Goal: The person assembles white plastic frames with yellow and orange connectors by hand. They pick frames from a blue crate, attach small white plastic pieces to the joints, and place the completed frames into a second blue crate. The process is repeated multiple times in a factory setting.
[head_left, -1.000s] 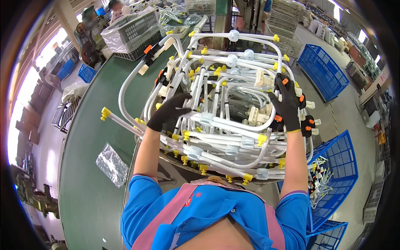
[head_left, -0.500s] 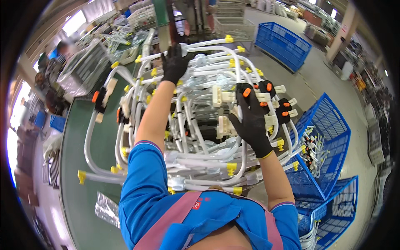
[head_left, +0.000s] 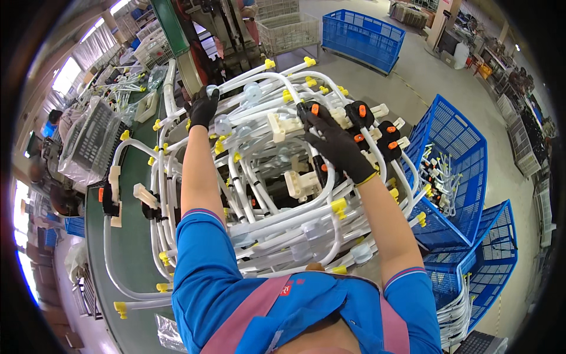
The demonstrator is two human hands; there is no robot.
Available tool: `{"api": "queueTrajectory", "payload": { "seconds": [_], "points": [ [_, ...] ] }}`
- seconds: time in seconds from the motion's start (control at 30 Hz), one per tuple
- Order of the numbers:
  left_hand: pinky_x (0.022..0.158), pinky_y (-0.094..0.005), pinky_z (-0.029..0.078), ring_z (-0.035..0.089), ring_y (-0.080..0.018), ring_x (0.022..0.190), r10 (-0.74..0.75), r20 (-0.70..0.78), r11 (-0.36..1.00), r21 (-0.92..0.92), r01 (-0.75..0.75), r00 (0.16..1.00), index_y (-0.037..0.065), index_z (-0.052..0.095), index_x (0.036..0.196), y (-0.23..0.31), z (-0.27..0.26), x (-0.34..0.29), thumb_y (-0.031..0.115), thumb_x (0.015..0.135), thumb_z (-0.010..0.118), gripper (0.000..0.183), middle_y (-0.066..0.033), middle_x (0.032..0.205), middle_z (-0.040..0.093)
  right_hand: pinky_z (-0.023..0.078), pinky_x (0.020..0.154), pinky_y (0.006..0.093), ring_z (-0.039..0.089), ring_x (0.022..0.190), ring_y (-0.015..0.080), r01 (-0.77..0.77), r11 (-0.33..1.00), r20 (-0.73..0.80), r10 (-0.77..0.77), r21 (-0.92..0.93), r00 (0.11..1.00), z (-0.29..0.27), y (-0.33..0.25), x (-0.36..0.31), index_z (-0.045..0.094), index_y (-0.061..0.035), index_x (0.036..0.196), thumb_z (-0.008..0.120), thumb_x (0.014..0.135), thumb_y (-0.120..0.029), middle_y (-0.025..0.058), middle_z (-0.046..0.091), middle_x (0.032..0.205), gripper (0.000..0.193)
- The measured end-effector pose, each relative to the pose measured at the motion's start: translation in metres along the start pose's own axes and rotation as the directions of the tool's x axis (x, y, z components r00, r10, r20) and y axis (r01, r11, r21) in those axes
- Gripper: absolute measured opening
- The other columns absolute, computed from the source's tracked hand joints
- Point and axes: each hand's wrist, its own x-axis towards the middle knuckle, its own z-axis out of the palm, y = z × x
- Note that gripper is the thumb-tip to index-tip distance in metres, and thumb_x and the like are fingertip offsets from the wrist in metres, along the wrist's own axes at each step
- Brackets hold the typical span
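A pile of bent white tube frames (head_left: 277,219) with yellow end fittings lies in front of me. In a black glove, my left hand (head_left: 203,108) is closed round the top frame's tube at its far left corner. My right hand (head_left: 339,144), also gloved in black, grips the same frame's right side, beside a black joint (head_left: 309,110) with an orange button. The palm covers part of that tube. Cream plastic brackets (head_left: 303,184) stick out near the right hand. More black joints (head_left: 389,140) with orange buttons sit to its right.
The pile stands on a green table (head_left: 134,236). Blue crates (head_left: 466,159) holding small white and yellow parts stand close on the right. A blue bin (head_left: 365,41) stands beyond. A green machine post (head_left: 171,26) rises at the far side. A grey crate (head_left: 94,141) sits far left.
My left hand has gone from spread fingers to closed round the tube. My right hand has closed on the frame's right side. The top frame has shifted slightly, and the whole view has turned.
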Motion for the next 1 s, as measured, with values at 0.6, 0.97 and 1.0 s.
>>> {"api": "queueTrajectory", "payload": {
  "seconds": [0.6, 0.97, 1.0],
  "points": [
    [0.085, -0.0397, 0.05, 0.064, -0.0353, 0.098, 0.525, 0.062, 0.813, -0.33, -0.479, 0.849, 0.003, 0.062, 0.113, 0.125, -0.185, -0.13, 0.036, 0.093, 0.058, 0.04, -0.0179, 0.105, 0.067, 0.041, 0.101, 0.0415, 0.048, 0.126, 0.0372, -0.05, 0.999, -0.356, 0.046, -0.002, 0.933, -0.103, -0.014, -0.229, 0.056, -0.0062, 0.124, 0.068, 0.084, -0.012, 0.0218, 0.047, 0.137, 0.042],
    [0.091, -0.0406, 0.045, 0.058, -0.032, 0.106, 0.943, 0.295, 0.333, -0.828, -0.452, 0.155, 0.007, 0.058, 0.125, 0.361, -0.22, -0.456, 0.022, 0.087, 0.068, 0.042, -0.0133, 0.12, 0.062, 0.052, 0.08, 0.0476, 0.057, 0.109, 0.0407, -0.525, 0.842, -0.284, 0.477, -0.123, 0.832, -0.108, 0.039, -0.568, 0.062, -0.0103, 0.111, 0.065, 0.086, -0.027, 0.0205, 0.055, 0.124, 0.03],
    [0.09, -0.04, 0.046, 0.059, -0.0319, 0.105, 0.941, 0.306, 0.34, -0.847, -0.409, 0.147, 0.006, 0.058, 0.124, 0.385, -0.201, -0.48, 0.022, 0.087, 0.067, 0.041, -0.0135, 0.118, 0.063, 0.053, 0.079, 0.0479, 0.059, 0.106, 0.0415, -0.586, 0.801, -0.259, 0.544, -0.124, 0.798, -0.111, 0.038, -0.591, 0.062, -0.0097, 0.109, 0.065, 0.086, -0.028, 0.0212, 0.057, 0.121, 0.03]
  ]
}}
